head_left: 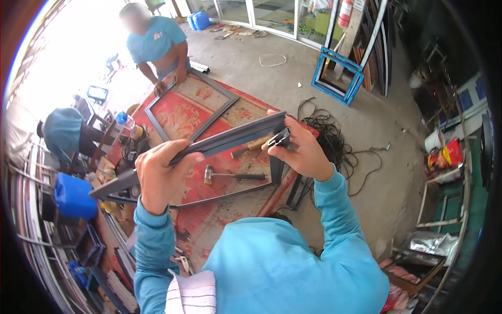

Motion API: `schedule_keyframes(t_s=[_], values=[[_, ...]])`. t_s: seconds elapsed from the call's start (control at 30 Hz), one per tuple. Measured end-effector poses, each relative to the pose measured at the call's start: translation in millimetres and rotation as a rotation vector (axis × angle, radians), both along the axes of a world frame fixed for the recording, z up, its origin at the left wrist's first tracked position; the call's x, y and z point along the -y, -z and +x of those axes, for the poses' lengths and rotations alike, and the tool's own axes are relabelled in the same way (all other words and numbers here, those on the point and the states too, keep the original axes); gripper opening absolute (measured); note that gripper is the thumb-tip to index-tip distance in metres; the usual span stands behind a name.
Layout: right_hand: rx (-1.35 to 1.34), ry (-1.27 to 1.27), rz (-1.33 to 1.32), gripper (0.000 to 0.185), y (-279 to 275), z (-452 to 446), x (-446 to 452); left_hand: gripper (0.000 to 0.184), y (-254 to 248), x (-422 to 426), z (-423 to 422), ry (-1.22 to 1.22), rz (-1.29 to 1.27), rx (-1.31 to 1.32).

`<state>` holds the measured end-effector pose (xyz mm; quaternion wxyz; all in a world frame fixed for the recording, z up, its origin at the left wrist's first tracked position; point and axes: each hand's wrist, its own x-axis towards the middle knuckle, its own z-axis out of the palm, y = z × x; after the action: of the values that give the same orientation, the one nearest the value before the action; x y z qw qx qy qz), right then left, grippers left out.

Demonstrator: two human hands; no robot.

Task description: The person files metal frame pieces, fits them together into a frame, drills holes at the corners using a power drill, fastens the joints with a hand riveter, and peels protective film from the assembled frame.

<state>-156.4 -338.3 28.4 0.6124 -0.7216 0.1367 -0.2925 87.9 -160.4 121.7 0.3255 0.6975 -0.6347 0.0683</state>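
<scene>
My left hand [164,172] is wrapped round a long dark grey metal profile [230,137], raised and slanting above the work table. At the profile's right end, my right hand [303,149] pinches a small black-and-silver fitting [280,137] between thumb and fingers; its exact kind is unclear. Some fingers of that hand reach behind the profile's end. Below on the red patterned cloth [212,180] lies a hammer [235,176] with a black handle. Beside it a thin dark frame piece [230,196] runs across the cloth, partly hidden by my left hand.
Across the table a person in a blue shirt [157,42] holds a grey window frame [219,114]. Another person [63,131] bends at the left. Black cables [334,141] tangle on the floor at right. A blue frame [339,76] leans behind; a blue jerrycan [76,195] stands left.
</scene>
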Motion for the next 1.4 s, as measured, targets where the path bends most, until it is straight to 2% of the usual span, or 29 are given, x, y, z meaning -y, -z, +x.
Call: schedule_keyframes(t_s=[0.1,0.13,0.17,0.33,0.53,0.73,0.77,0.83,0.87,0.93,1.13,1.3,1.4], values=[[0.050,0.003,-0.088,0.072,10.3,6.3,2.1,0.028,2.7,-2.9,1.7,-0.021,-0.025,-0.056],[0.082,0.008,-0.061,0.061,13.1,8.0,1.5,0.028,3.2,-4.6,2.9,-0.026,-0.033,-0.072],[0.086,0.012,-0.058,0.061,12.0,8.2,0.6,0.028,3.8,-6.2,3.9,-0.035,-0.042,-0.091],[0.115,-0.084,-0.124,0.038,10.1,8.2,3.8,0.031,4.4,-10.7,2.5,-0.043,-0.034,-0.081],[0.130,-0.061,-0.060,0.033,10.2,14.2,5.3,0.031,5.1,-15.8,5.6,0.006,-0.065,-0.124],[0.125,-0.077,-0.109,0.026,7.8,16.4,4.2,0.030,3.6,-14.9,3.5,-0.030,-0.059,-0.088],[0.122,-0.080,-0.110,0.026,10.2,17.6,4.6,0.030,3.9,-14.7,3.0,-0.031,-0.056,-0.090],[0.157,-0.048,-0.199,0.046,15.7,19.5,4.4,0.030,4.5,-14.1,2.3,-0.025,-0.054,-0.091],[0.155,-0.044,-0.202,0.046,12.9,17.6,4.2,0.030,4.6,-13.7,2.8,-0.020,-0.047,-0.095],[0.037,-0.043,-0.173,0.029,5.7,14.6,3.2,0.030,3.9,-13.4,3.8,-0.015,-0.041,-0.099],[0.057,-0.031,-0.213,0.033,14.0,16.5,5.1,0.032,-3.4,-10.6,11.7,0.054,0.133,-0.096],[0.028,-0.055,-0.239,0.034,0.4,15.1,5.0,0.031,-0.3,-4.6,9.0,0.131,0.241,-0.054],[0.068,-0.037,-0.230,0.038,3.6,18.0,2.5,0.030,6.6,-3.9,8.1,0.105,0.170,0.023]])
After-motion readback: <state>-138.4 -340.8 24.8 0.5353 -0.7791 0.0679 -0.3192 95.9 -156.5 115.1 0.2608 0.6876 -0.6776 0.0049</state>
